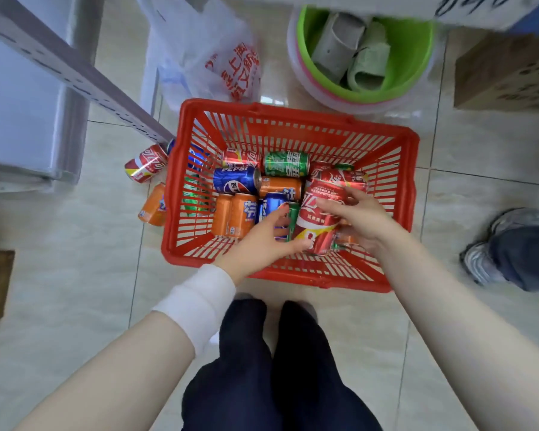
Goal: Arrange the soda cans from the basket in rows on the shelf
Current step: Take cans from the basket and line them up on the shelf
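Note:
A red plastic basket (293,118) stands on the tiled floor and holds several soda cans lying on their sides: blue Pepsi (235,181), green (286,163), orange (240,214) and red ones. Both my hands are down inside it around a red cola can (319,209). My right hand (360,217) grips that can from the right and top. My left hand (263,241), with a white wrist wrap, touches the can's lower end with its fingers curled. The grey shelf (22,110) rises at the upper left.
Outside the basket's left wall lie a red can (145,163) and an orange can (153,206). Behind the basket are a white plastic bag (212,54) and a green bucket (417,57). A cardboard box (504,76) sits at right; another person's shoes (492,253) too.

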The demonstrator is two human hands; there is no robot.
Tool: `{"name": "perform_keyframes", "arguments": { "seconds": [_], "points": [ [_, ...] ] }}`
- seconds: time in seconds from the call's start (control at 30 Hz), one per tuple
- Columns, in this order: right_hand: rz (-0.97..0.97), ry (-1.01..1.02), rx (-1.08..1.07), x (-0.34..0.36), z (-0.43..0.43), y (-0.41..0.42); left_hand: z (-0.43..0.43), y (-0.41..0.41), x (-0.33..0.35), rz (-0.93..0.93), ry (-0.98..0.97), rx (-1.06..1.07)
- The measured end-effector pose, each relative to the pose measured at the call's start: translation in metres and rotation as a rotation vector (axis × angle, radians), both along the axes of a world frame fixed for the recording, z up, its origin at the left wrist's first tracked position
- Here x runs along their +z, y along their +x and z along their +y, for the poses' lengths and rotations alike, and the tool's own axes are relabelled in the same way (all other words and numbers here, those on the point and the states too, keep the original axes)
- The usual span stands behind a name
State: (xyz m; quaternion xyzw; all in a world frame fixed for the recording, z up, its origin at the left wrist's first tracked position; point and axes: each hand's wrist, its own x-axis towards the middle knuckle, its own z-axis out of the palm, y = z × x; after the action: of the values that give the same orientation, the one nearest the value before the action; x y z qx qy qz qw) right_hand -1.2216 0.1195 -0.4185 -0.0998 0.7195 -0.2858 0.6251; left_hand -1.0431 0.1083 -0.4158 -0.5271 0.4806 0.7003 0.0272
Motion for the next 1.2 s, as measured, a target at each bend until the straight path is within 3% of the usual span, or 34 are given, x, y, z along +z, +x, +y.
{"name": "perform_keyframes", "arguments": {
  "seconds": [0.1, 0.33, 0.7, 0.87, 1.2],
  "points": [
    [-0.105, -0.051, 0.003, 0.078, -0.001, 0.003, 0.006, -0.001, 0.073, 0.089, 0.082, 0.005],
    [-0.158, -0.176, 0.097, 0.258, -0.004, 0.014, 0.008, 0.01, 0.238, 0.098, 0.005, 0.091],
    [-0.141, -0.337, 0.054, 0.502, -0.001, 0.043, 0.004, 0.041, 0.462, 0.209, -0.29, 0.049],
    [-0.133, -0.486, 0.009, 0.586, -0.001, 0.052, -0.007, 0.052, 0.542, 0.275, -0.42, 0.016],
    [0.068, -0.78, 0.161, 0.707, -0.02, 0.063, -0.04, 0.065, 0.649, 0.344, -0.687, 0.011]
  ]
}}
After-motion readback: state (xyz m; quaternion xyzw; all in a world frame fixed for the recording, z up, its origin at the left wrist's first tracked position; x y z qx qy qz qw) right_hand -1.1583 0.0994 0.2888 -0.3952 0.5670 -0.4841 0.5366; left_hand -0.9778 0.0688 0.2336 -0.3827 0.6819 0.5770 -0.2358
